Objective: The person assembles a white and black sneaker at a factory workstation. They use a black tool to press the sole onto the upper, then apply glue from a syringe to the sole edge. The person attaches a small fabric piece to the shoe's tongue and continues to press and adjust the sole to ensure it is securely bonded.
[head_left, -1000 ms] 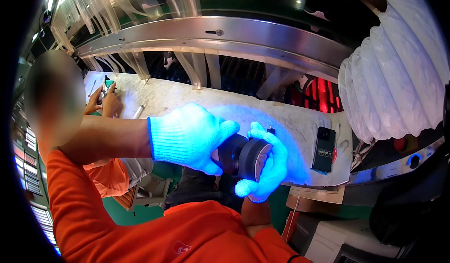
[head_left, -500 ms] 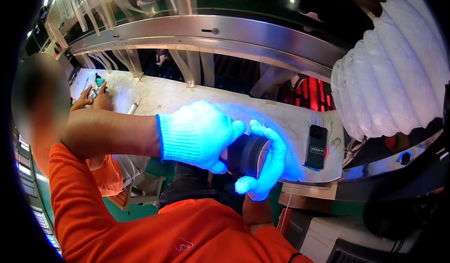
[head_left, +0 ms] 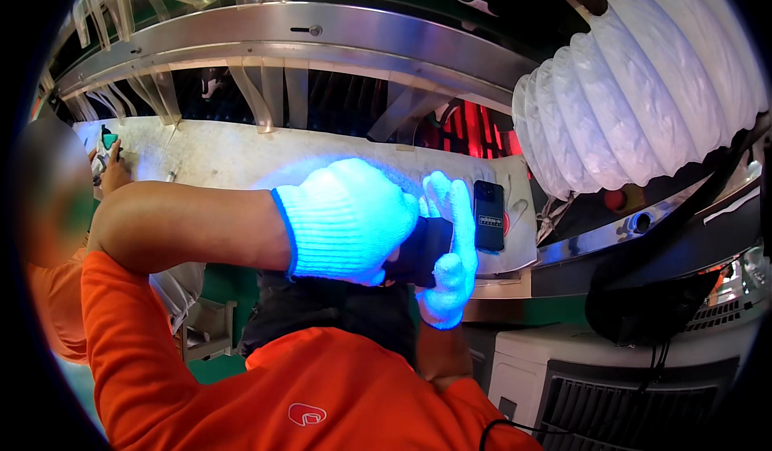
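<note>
Both my hands wear white knit gloves that glow blue in the light. My left hand (head_left: 350,222) wraps over a dark round part (head_left: 422,250) from the left. My right hand (head_left: 450,250) cups the same part from the right, fingers pointing up. The part is mostly hidden between the gloves. I hold it just above the near edge of a pale worktable (head_left: 241,157). My orange sleeves fill the lower part of the view.
A small black device (head_left: 488,215) lies on the worktable right of my hands. A white ribbed duct (head_left: 643,97) hangs at the upper right. A curved metal rail (head_left: 322,37) with clear strips runs above. Another person's hand (head_left: 108,166) works at the far left.
My hands have turned the dark part, so its round face no longer shows. My right fingers now point upward beside it. The view has shifted slightly.
</note>
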{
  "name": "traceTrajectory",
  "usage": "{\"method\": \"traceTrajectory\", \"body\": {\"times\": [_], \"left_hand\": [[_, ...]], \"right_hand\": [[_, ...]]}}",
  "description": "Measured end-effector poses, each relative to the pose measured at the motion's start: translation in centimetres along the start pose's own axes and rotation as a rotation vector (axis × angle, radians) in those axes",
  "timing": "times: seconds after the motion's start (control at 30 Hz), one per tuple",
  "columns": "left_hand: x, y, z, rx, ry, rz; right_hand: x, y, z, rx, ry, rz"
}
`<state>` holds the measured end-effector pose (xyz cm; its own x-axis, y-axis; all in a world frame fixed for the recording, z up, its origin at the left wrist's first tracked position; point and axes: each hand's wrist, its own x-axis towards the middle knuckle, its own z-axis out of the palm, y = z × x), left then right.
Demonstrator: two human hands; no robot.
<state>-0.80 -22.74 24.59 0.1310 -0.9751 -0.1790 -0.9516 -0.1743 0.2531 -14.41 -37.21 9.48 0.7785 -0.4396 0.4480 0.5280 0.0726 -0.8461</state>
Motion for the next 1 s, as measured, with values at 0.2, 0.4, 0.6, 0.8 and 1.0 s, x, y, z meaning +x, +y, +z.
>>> {"method": "traceTrajectory", "body": {"times": [0.2, 0.4, 0.6, 0.8, 1.0], "left_hand": [[-1.0, -1.3, 2.5, -0.127, 0.148, 0.053], [-5.1, -0.5, 11.4, -0.367, 0.949, 0.231], [-5.3, 1.2, 13.9, -0.338, 0.973, 0.239], [-5.6, 1.2, 14.2, -0.345, 0.971, 0.312], [-5.1, 1.8, 16.5, -0.321, 1.116, 0.344]], "right_hand": [[0.0, -1.6, -2.1, -0.506, -0.121, -0.099], [-2.6, -4.8, -0.5, -0.225, -0.163, 0.100], [-5.2, -5.3, 0.6, -0.282, 0.025, 0.139], [-6.4, -5.4, -0.1, -0.382, -0.054, 0.060], [-6.4, -7.2, 0.3, -0.350, -0.072, 0.239]]}}
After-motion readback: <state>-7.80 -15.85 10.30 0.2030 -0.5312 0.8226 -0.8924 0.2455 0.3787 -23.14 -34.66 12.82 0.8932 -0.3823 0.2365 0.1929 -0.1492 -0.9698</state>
